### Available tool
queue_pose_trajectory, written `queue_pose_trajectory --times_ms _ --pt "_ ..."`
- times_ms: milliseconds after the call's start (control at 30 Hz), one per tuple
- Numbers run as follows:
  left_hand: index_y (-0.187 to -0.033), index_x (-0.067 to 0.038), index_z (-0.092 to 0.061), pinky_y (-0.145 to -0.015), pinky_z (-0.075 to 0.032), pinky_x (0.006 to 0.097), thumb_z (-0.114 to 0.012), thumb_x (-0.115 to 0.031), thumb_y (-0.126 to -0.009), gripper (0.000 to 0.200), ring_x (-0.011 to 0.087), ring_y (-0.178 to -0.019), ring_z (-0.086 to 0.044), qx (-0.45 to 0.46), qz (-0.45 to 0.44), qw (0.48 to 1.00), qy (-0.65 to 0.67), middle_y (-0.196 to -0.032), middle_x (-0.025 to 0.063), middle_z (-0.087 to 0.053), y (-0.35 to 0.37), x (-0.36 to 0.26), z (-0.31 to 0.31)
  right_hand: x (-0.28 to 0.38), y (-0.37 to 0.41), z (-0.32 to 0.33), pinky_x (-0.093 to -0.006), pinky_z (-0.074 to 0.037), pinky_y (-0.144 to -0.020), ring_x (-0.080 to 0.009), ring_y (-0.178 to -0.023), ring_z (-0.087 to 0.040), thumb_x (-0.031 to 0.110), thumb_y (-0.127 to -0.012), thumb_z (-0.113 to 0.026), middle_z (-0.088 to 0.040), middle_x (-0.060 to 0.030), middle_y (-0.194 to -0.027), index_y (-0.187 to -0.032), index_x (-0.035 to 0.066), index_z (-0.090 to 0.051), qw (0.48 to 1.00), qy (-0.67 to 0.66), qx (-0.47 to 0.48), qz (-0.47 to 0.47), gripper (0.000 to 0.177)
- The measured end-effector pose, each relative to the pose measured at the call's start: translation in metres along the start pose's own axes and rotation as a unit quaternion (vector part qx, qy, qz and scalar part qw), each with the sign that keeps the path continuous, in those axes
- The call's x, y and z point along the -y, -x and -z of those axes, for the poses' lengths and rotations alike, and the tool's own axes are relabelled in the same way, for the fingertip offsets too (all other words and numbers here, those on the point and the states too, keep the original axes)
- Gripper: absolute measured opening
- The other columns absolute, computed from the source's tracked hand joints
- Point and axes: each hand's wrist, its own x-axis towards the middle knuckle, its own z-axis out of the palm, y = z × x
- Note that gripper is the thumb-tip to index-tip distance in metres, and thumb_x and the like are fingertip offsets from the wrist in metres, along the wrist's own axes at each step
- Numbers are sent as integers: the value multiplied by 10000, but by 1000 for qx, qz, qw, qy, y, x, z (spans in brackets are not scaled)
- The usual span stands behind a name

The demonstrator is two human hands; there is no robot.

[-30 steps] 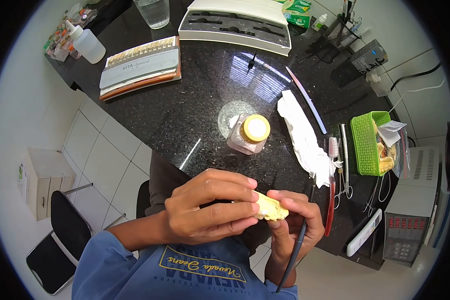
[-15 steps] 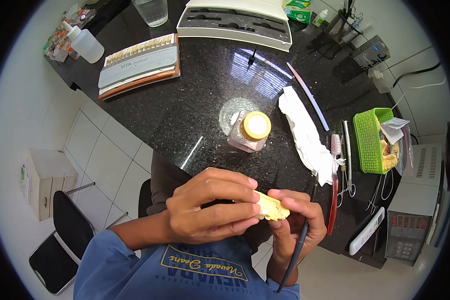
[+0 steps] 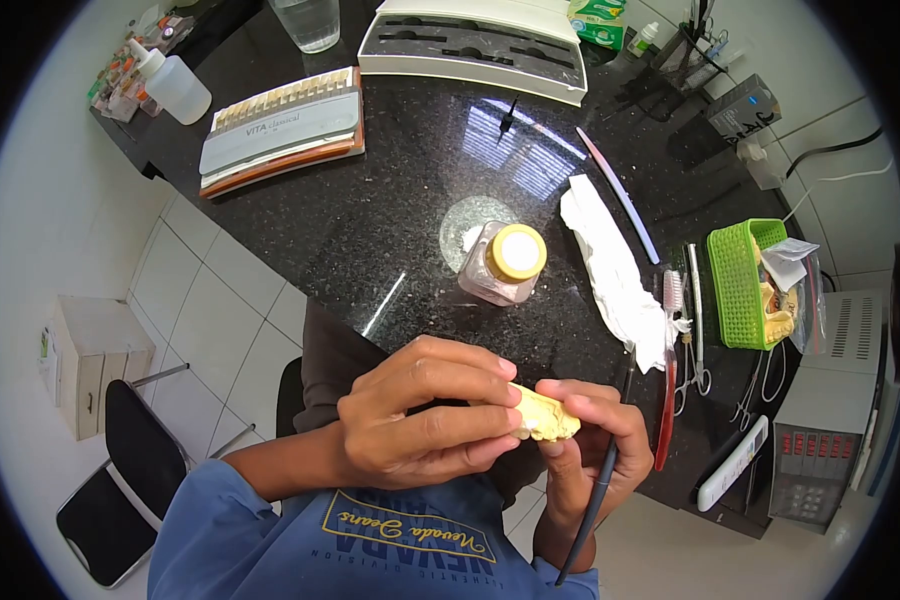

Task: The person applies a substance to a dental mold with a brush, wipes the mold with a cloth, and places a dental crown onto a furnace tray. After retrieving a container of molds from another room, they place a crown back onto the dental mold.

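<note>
Close to my body, both hands grip a small yellow dental cast (image 3: pixel 547 418) with a rough, broken-looking edge. My left hand (image 3: pixel 430 405) is closed over its left end, and those fingers hide much of it. The thumb and forefinger of my right hand (image 3: pixel 602 440) pinch the other end. A slim dark-handled tool (image 3: pixel 598 497), like a brush, also lies in my right hand and slants up toward the counter. Just beyond the hands stands a clear jar with a yellow-rimmed lid (image 3: pixel 516 252).
A crumpled white tissue (image 3: pixel 615 275), a red toothbrush (image 3: pixel 667 380) and metal instruments lie to the right. Farther right sits a green basket (image 3: pixel 735 290) holding more casts. A tooth shade guide (image 3: pixel 285 130) and an open white case (image 3: pixel 470 60) occupy the back of the dark counter (image 3: pixel 370 220).
The view has shifted very slightly. Both hands keep the same hold on the dental cast, and nothing on the counter has been moved.
</note>
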Motion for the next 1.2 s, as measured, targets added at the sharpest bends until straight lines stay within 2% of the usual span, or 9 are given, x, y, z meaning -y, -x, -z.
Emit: queue_pose_trajectory --times_ms 1200 --pt "-885 -29 -696 -710 -579 320 -813 -65 -674 244 249 -857 -667 2 6 1000 7 -925 91 -655 -1 0 0 0 -1 0 -341 -574 -790 -308 -967 -653 -18 -818 -686 -629 -277 -1006 -1043 -75 -579 1000 7 -4 -1 255"
